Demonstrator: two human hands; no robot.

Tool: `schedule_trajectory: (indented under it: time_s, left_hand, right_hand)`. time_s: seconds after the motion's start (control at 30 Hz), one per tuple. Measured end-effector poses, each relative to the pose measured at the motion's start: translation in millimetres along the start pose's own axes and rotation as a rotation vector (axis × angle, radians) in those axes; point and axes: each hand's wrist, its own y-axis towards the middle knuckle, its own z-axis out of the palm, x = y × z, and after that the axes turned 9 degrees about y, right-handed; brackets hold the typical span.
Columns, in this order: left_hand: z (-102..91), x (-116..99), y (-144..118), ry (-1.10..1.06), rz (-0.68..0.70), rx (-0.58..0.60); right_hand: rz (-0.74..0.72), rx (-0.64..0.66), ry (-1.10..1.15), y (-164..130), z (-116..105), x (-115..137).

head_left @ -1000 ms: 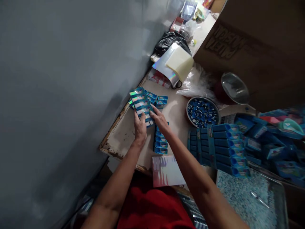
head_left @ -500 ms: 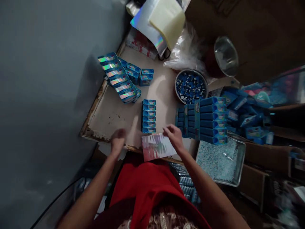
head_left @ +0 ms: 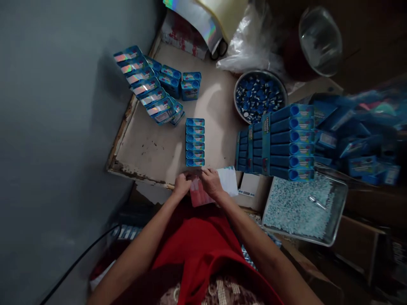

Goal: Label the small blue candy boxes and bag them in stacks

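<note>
Both my hands are close together at the table's front edge, over a shiny sheet (head_left: 201, 195), reddish on the left and whitish on the right. My left hand (head_left: 182, 185) is closed, fingertips at the sheet's upper left corner. Curled over the top part of the sheet, my right hand (head_left: 211, 182) has its fingers pinched close to the left ones. What the fingertips hold is too small and dark to make out. Just beyond them, a row of small blue boxes (head_left: 195, 138) stands on the table, each with a printed top.
Stacked long blue cartons (head_left: 280, 142) stand at right, before a bowl of blue pieces (head_left: 260, 95). A metal tray of pale blue pellets (head_left: 297, 207) holds a scoop. More blue boxes (head_left: 143, 87) lean at left. Scissors (head_left: 219, 50) and a metal pot (head_left: 320, 41) are farther back.
My left hand has moved right to the sheet, and my right hand has shifted left towards it. The view has tilted and shifted, uncovering a small scale right of the sheet.
</note>
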Motion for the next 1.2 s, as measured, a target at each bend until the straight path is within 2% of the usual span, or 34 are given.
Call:
schedule_trajectory:
  time_s: [0.13, 0.27, 0.4, 0.57, 0.67, 0.73, 0.8, 0.87, 0.9, 0.93, 0.97, 1.03, 1.07, 1.1, 1.13, 1.2]
  left_hand:
    - [3.5, -7.0, -8.3, -0.052, -0.003, -0.045]
    - [3.7, -10.1, -11.5, -0.074, -0.076, -0.116]
    - [-2.6, -7.4, -13.4, -0.09, -0.121, -0.139]
    - [-8.5, -2.1, -9.8, -0.081, -0.096, -0.151]
    - [-7.4, 1.8, -7.8, -0.075, -0.079, -0.173]
    - [-10.5, 3.0, -9.2, -0.072, -0.074, -0.202]
    - [-20.9, 0.6, -12.9, -0.047, -0.069, -0.288]
    - [-39.1, -7.6, -17.1, -0.046, -0.068, -0.398]
    - [-50.2, -14.3, -18.5, -0.105, -0.067, -0.416]
    - [-61.9, -22.7, -19.0, -0.224, -0.059, -0.386]
    - [-73.6, -32.5, -18.1, -0.397, -0.038, -0.299]
    - [-94.2, -54.5, -12.0, -0.775, 0.037, -0.027]
    - [-101.9, -65.6, -6.7, -0.91, 0.072, 0.08]
    - [-107.6, -76.0, 0.0, -0.99, 0.091, 0.13]
    - [-111.0, -85.2, 7.6, -1.027, 0.089, 0.126]
    - [-112.0, -99.5, 24.9, -1.052, 0.031, 0.009]
  right_hand:
    - [-0.001, -0.026, -0.042, -8.1, 10.5, 10.0]
    - [-0.044, -0.094, -0.12, -26.5, 19.1, 23.1]
    - [-0.052, -0.113, -0.106, -47.4, 17.1, 36.9]
    - [0.011, -0.067, -0.026, -61.3, -6.7, 48.2]
    - [0.082, -0.044, -0.005, -64.1, -32.2, 56.4]
    - [0.15, -0.096, 0.111, -61.5, -54.7, 64.6]
    - [0.276, -0.151, 0.369, -52.1, -80.5, 74.2]
    - [0.409, -0.159, 0.685, -34.6, -107.0, 84.1]
    - [0.446, -0.15, 0.823, -23.1, -119.5, 88.7]
    - [0.455, -0.139, 0.937, -10.2, -130.9, 93.1]
    - [0.448, -0.138, 1.025, 3.5, -140.8, 97.0]
    - [0.428, -0.147, 1.136, 31.7, -154.9, 102.8]
    - [0.428, -0.151, 1.169, 45.0, -158.7, 104.3]
    - [0.436, -0.16, 1.192, 57.4, -160.3, 104.7]
    - [0.449, -0.172, 1.206, 68.7, -160.0, 104.0]
    - [0.469, -0.203, 1.212, 88.1, -154.4, 99.4]
